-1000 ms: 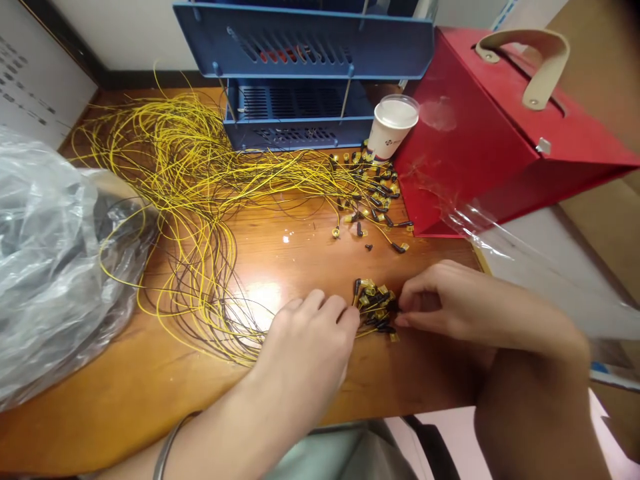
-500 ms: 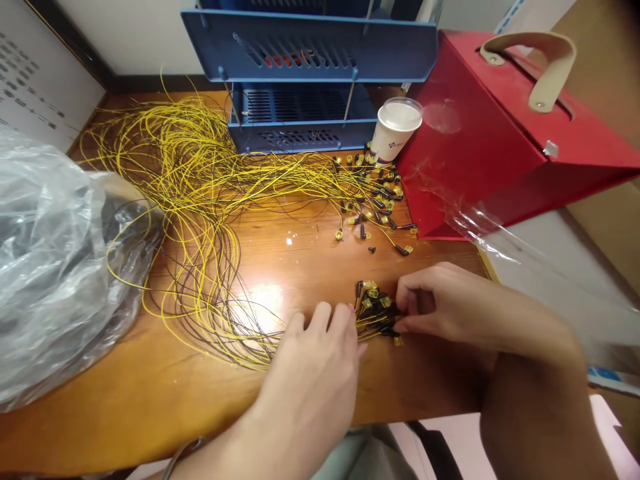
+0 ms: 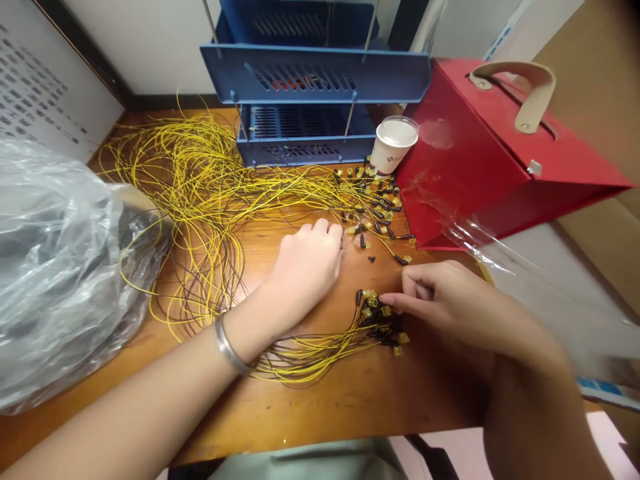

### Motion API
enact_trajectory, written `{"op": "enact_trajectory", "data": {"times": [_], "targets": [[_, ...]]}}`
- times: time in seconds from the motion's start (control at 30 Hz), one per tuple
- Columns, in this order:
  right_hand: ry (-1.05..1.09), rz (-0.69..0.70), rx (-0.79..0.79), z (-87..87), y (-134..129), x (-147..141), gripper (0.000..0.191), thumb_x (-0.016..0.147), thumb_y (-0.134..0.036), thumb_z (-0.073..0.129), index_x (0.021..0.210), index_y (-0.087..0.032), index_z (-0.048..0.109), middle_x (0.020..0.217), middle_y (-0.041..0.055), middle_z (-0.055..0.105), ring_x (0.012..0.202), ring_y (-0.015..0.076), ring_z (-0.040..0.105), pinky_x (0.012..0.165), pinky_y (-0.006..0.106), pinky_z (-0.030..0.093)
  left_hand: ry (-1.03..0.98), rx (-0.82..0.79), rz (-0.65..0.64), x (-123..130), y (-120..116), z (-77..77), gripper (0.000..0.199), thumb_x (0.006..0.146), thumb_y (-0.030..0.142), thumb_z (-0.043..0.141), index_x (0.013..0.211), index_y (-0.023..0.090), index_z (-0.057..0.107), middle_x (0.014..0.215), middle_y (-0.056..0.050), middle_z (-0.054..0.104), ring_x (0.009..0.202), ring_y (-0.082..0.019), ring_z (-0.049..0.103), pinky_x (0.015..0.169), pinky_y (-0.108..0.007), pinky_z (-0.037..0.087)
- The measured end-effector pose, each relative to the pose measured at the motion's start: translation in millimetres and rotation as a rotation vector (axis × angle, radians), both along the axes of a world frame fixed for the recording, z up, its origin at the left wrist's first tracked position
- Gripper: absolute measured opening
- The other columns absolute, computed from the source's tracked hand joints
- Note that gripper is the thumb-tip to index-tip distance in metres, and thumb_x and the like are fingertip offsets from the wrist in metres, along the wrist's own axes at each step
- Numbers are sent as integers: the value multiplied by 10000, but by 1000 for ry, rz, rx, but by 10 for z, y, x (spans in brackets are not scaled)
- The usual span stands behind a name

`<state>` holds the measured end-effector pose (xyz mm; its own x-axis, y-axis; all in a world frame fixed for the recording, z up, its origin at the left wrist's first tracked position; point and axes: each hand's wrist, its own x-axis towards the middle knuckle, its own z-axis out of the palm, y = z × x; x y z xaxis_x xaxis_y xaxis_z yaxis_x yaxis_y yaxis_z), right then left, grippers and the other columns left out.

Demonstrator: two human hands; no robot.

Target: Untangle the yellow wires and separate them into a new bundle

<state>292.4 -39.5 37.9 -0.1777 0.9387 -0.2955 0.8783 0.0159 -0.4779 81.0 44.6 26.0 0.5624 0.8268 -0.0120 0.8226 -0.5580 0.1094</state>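
Observation:
My left hand (image 3: pixel 313 257) is over the table with fingers curled down, at the near edge of the far wire bundle (image 3: pixel 280 183). Its fingertips are hidden, so what they hold, if anything, cannot be made out. The thin yellow and black wires end in black sleeves and small clear-yellow connectors. A second bundle of such wires (image 3: pixel 310 350) lies nearer me, under my left forearm, its connector ends (image 3: pixel 383 320) gathered in a pile. My right hand (image 3: pixel 440 297) is beside that pile, fingers curled against the thumb, one tip touching a connector. Nothing shows in its grip.
Behind the wires stand a blue tiered tray rack (image 3: pixel 315 73), a paper cup (image 3: pixel 393 147) and a red box (image 3: pixel 465 153) with a beige handle. A clear plastic bag (image 3: pixel 65 280) bulges at the left. One tiny black piece (image 3: pixel 371 259) lies between the bundles.
My left hand has left the near bundle and moved up the table to the far wires. My right hand has shifted slightly up along the connector pile. The camera view has tilted a little.

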Motion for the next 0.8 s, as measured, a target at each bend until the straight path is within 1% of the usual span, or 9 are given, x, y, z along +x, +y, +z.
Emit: {"op": "enact_trajectory", "data": {"times": [0.07, 0.13, 0.27, 0.37, 0.47, 0.53, 0.63, 0.73, 0.8], "targets": [[49, -27, 39, 18, 12, -84, 493, 976, -528, 575, 613, -221, 444, 542, -35, 506, 508, 127, 424, 495, 292, 281, -95, -45, -4, 4, 21, -60, 181, 1001, 252, 540, 1020, 139, 681, 1023, -107, 695, 922, -285, 684, 678, -344, 493], [157, -92, 81, 35, 19, -171, 479, 1018, -485, 519, 625, -214, 480, 559, -34, 517, 525, 125, 449, 519, 288, 308, -273, -105, -11, -13, -53, -63, 159, 982, 269, 585, 959, 152, 690, 939, -71, 701, 861, -244, 673, 703, -339, 480], [499, -288, 78, 24, 24, -286, 479, 1042, -518, 472, 707, -202, 604, 671, -19, 591, 626, 131, 528, 586, 262, 395, -644, -190, -81, -52, -371, 59, 156, 966, 303, 634, 911, 174, 702, 844, -17, 675, 778, -177, 631, 718, -314, 468], [738, -328, -19, 7, 27, -330, 372, 995, -499, 589, 789, -207, 693, 763, -12, 652, 711, 138, 579, 621, 238, 436, -727, -210, -143, -59, -571, 137, 148, 975, 284, 624, 945, 173, 716, 931, -33, 693, 843, -184, 641, 765, -318, 492], [856, -339, -77, 2, 28, -357, 241, 938, -421, 699, 819, -219, 755, 788, -9, 717, 733, 139, 631, 619, 214, 459, -707, -230, -181, -71, -640, 187, 133, 961, 292, 646, 955, 180, 719, 978, -38, 702, 877, -198, 643, 773, -327, 491], [853, -375, -39, -4, 23, -360, 204, 911, -393, 737, 808, -220, 774, 776, -2, 744, 716, 139, 653, 618, 207, 475, -732, -325, -118, -85, -623, 229, 207, 925, 394, 697, 936, 188, 716, 936, -31, 705, 852, -200, 639, 758, -329, 479], [825, -398, 65, -14, 8, -336, 191, 903, -393, 751, 816, -227, 787, 767, 10, 765, 697, 141, 676, 627, 208, 495, -855, -612, 114, -101, -522, 270, 394, 938, 573, 620, 877, 192, 704, 818, -19, 691, 760, -169, 620, 699, -295, 460], [824, -287, 90, 16, -14, -302, 215, 933, -383, 722, 791, -233, 782, 730, 10, 766, 645, 126, 668, 598, 203, 487, -996, -897, 337, -108, -336, 232, 506, 992, 614, 478, 870, 175, 698, 798, -30, 683, 634, -126, 563, 565, -240, 422], [848, -170, 74, 64, -46, -275, 236, 947, -350, 710, 751, -231, 767, 665, 3, 748, 573, 110, 639, 539, 197, 457, -1061, -1017, 480, -115, -174, 185, 443, 1018, 526, 467, 925, 159, 695, 868, -45, 699, 577, -103, 530, 495, -213, 391]]}}
